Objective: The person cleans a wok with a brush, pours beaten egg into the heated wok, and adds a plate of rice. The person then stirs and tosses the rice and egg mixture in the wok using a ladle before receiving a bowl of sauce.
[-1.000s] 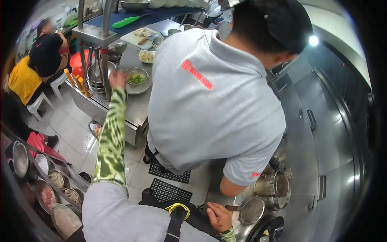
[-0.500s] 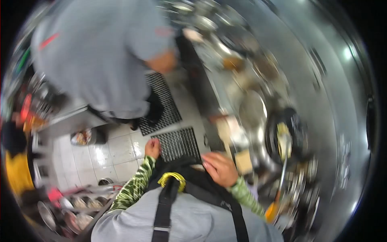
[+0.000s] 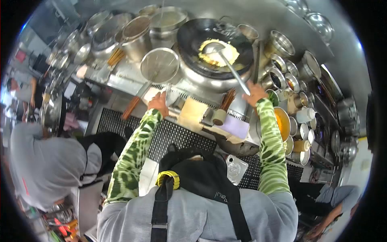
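My right hand (image 3: 254,95) is closed around the end of a long-handled ladle (image 3: 234,71). The ladle's bowl lies on yellow food like cooked egg (image 3: 229,52) inside a black wok (image 3: 189,38). At the counter's front edge, my left hand (image 3: 159,104) has its fingers stretched out and appears to hold nothing. Close beside it are the wooden handle of a round mesh strainer (image 3: 160,64) and a folded tan cloth (image 3: 192,115). A bundle of thin sticks (image 3: 227,99) in a small holder stands between my hands, with a lilac cloth (image 3: 234,126) below it.
Several metal bowls and squeeze bottles (image 3: 305,115) crowd the right side, with an orange-filled bowl (image 3: 283,124) by my right forearm. Stacked pots (image 3: 168,18) stand at the back left. A person in grey (image 3: 46,161) is at left; another person (image 3: 336,197) is at lower right.
My view has swung right to face the wok. Both hands have reached forward; my right hand, empty before, now grips the ladle. The person in grey now appears at left.
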Demonstrator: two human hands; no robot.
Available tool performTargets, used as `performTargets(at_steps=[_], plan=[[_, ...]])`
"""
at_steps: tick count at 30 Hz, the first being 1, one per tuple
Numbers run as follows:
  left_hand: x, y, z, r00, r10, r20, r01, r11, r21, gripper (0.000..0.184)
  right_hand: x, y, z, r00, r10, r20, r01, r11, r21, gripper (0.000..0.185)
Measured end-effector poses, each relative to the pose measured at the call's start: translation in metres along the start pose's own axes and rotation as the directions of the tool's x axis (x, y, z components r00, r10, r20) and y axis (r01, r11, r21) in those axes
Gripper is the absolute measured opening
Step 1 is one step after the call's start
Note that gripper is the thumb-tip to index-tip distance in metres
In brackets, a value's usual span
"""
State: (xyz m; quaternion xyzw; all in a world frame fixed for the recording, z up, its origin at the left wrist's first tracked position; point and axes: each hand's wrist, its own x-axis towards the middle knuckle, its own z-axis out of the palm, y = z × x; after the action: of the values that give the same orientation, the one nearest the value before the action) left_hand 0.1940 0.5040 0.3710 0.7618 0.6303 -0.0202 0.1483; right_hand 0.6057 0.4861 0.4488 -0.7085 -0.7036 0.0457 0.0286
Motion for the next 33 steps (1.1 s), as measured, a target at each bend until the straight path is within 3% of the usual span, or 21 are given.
performTargets(at_steps=[1,3,5,7,8,10,11,13,14,15,16,17,19,22,23,25,26,28,30,31,33], plan=[[0.007,0.014,0.005,1.000,-0.012,-0.025,0.017,0.975,0.219,0.079,0.008,0.012,0.013,0.988,0.015,0.154,-0.038,0.989,0.145,0.070],[0.053,0.000,0.047,0.988,-0.121,0.100,0.093,0.963,0.252,0.089,-0.003,0.003,0.037,0.999,-0.042,0.030,0.037,0.989,0.144,0.072],[0.057,0.012,0.027,0.955,-0.180,0.237,0.131,0.969,0.208,0.099,-0.026,-0.009,0.029,0.976,-0.177,-0.125,0.209,0.923,0.324,0.069],[0.059,0.021,0.016,0.933,-0.234,0.273,0.162,0.951,0.262,0.106,-0.050,-0.049,-0.016,0.971,-0.110,-0.211,0.187,0.901,0.390,0.066],[0.063,0.019,0.015,0.945,-0.214,0.247,0.154,0.958,0.242,0.105,-0.057,-0.060,-0.030,0.931,-0.132,-0.340,0.280,0.856,0.435,0.061],[0.086,-0.010,0.042,0.966,-0.147,0.214,0.107,0.977,0.186,0.103,-0.073,-0.086,-0.061,0.934,0.001,-0.357,0.175,0.872,0.458,0.059],[0.092,-0.006,0.026,0.926,-0.246,0.287,0.197,0.962,0.189,0.093,-0.077,-0.095,-0.066,0.930,0.075,-0.359,0.111,0.874,0.472,0.058],[0.105,-0.053,0.043,0.983,-0.010,0.184,0.087,0.905,-0.416,0.065,-0.075,-0.100,-0.054,0.880,0.057,-0.472,0.188,0.870,0.456,0.057],[0.140,-0.094,0.100,0.976,-0.001,0.216,0.165,0.650,-0.742,0.057,-0.067,-0.096,-0.038,0.932,0.074,-0.354,0.108,0.876,0.469,0.057],[0.115,-0.093,0.052,0.884,0.285,0.371,0.338,0.160,-0.928,0.051,-0.060,-0.091,-0.023,0.970,0.089,-0.227,0.027,0.886,0.464,0.058],[0.108,-0.098,0.070,0.915,0.399,0.057,0.170,-0.254,-0.952,0.053,-0.054,-0.087,-0.007,0.990,0.103,-0.098,-0.050,0.897,0.440,0.059],[0.064,-0.050,0.009,0.925,0.378,-0.047,0.093,-0.344,-0.934,0.060,-0.039,-0.075,0.009,0.995,0.059,-0.080,-0.019,0.904,0.427,0.058],[0.042,-0.028,-0.015,0.908,0.413,-0.066,0.131,-0.430,-0.893,0.070,-0.038,-0.073,0.002,0.971,0.058,-0.233,0.060,0.879,0.473,0.055],[0.072,-0.042,0.009,0.822,0.568,-0.030,0.257,-0.419,-0.871,0.067,-0.066,-0.102,-0.037,0.912,0.067,-0.405,0.146,0.868,0.474,0.055],[0.083,-0.039,0.007,0.799,0.602,-0.002,0.277,-0.370,-0.887,0.066,-0.072,-0.107,-0.047,0.935,0.080,-0.345,0.107,0.865,0.490,0.055],[0.104,-0.011,0.006,0.898,0.430,0.099,0.211,-0.221,-0.952,0.054,-0.076,-0.115,-0.062,0.969,0.121,-0.217,0.012,0.850,0.527,0.055],[0.105,0.013,-0.012,0.883,0.442,0.160,0.271,-0.201,-0.941,0.052,-0.067,-0.102,-0.033,0.965,0.082,-0.248,0.068,0.837,0.543,0.054],[0.124,0.042,-0.022,0.823,0.499,0.271,0.408,-0.188,-0.893,0.050,-0.045,-0.081,-0.011,0.987,0.131,-0.094,-0.046,0.788,0.614,0.052],[0.166,0.049,-0.003,0.763,0.556,0.330,0.494,-0.172,-0.853,0.051,-0.024,-0.084,-0.034,0.946,0.250,0.204,-0.307,0.502,0.809,0.047],[0.173,0.054,-0.006,0.747,0.567,0.347,0.508,-0.150,-0.848,0.052,-0.021,-0.092,-0.038,0.928,0.336,0.161,-0.272,0.314,0.909,0.047],[0.154,0.093,-0.032,0.892,0.319,0.319,0.415,-0.304,-0.857,0.056,-0.009,-0.093,-0.032,0.910,0.413,0.012,-0.094,0.180,0.979,0.048]])
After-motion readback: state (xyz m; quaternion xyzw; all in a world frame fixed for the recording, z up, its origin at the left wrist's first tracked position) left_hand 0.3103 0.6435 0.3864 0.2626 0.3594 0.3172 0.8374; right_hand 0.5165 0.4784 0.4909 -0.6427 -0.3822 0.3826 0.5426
